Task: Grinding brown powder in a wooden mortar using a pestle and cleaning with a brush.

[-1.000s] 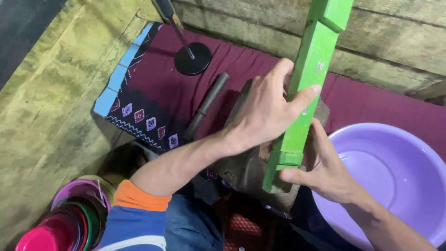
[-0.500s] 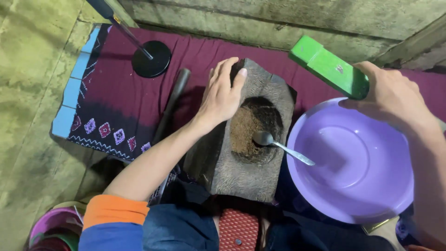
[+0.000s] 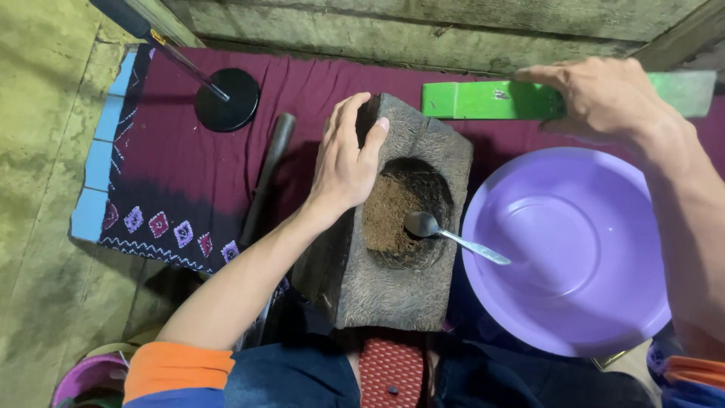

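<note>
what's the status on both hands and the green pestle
Left hand resting on stone mortar. Right hand gripping green pestle, held flat above the cloth. Spoon sits in the brown powder.

The right hand (image 3: 604, 94) hides the green wooden bar's (image 3: 483, 100) middle.

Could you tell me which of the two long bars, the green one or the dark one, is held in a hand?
The green bar, gripped by the right hand behind the basin. The dark bar lies untouched on the cloth.
</note>
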